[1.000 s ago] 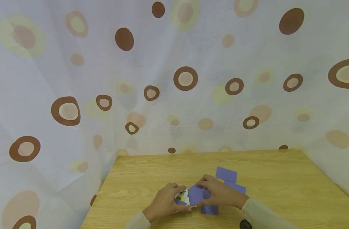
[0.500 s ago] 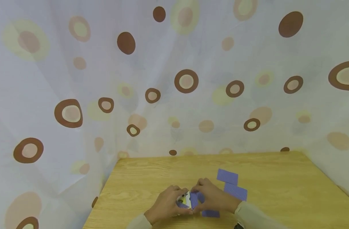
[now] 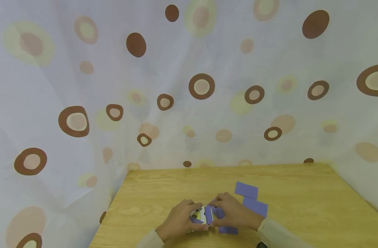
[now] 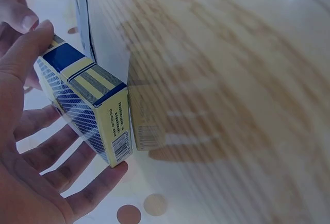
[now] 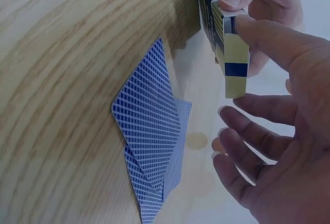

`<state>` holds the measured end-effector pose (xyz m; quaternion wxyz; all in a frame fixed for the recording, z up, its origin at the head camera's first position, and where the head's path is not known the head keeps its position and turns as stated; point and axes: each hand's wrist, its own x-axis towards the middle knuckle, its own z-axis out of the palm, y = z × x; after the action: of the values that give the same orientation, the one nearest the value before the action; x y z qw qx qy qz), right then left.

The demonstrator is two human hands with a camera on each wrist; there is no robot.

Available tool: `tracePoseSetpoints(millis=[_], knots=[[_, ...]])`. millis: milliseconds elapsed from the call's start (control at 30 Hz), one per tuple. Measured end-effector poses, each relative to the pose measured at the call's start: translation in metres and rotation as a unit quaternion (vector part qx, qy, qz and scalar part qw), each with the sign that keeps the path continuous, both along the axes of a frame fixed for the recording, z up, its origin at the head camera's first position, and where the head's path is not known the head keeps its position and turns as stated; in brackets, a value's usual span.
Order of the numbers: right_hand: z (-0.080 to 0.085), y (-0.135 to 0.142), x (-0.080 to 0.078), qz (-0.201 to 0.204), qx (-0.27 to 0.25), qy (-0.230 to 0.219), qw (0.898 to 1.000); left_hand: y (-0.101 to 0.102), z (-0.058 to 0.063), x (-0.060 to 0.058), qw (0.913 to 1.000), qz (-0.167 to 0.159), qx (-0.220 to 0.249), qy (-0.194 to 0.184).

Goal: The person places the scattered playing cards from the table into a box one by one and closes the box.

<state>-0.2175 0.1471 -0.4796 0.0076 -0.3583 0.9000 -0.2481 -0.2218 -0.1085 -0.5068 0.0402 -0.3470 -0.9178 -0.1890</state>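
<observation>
A playing card box (image 3: 200,215), cream and dark blue with a barcode on one end, is gripped in my left hand (image 3: 179,219). In the left wrist view, the thumb lies along one edge of the box (image 4: 85,100) and the fingers spread behind it. My right hand (image 3: 235,212) is at the opposite end of the box. The right wrist view shows its thumb and index finger pinching the box's end flap (image 5: 236,69), which is cream with a blue band. Its other fingers stay loosely bent. The box's inside is hidden.
Several blue-backed playing cards lie face down on the wooden table (image 3: 158,187): one card (image 3: 246,190) behind the right hand, another card (image 3: 255,206) beside its wrist, and a card (image 3: 228,230) in front. A spotted curtain (image 3: 226,113) hangs behind and at the sides.
The blue piece sticking out between the box and my right hand has become shorter. My right hand moved left to the box, then back slightly. The left hand keeps its grip.
</observation>
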Motion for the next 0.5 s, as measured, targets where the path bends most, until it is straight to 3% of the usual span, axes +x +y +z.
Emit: tracePoseSetpoints(millis=[500], knots=[[0.0014, -0.0039, 0.0019, -0.007, 0.008, 0.014, 1.000, 0.0009, 0.0012, 0.0000, 1.0000, -0.002, 0.004, 0.002]])
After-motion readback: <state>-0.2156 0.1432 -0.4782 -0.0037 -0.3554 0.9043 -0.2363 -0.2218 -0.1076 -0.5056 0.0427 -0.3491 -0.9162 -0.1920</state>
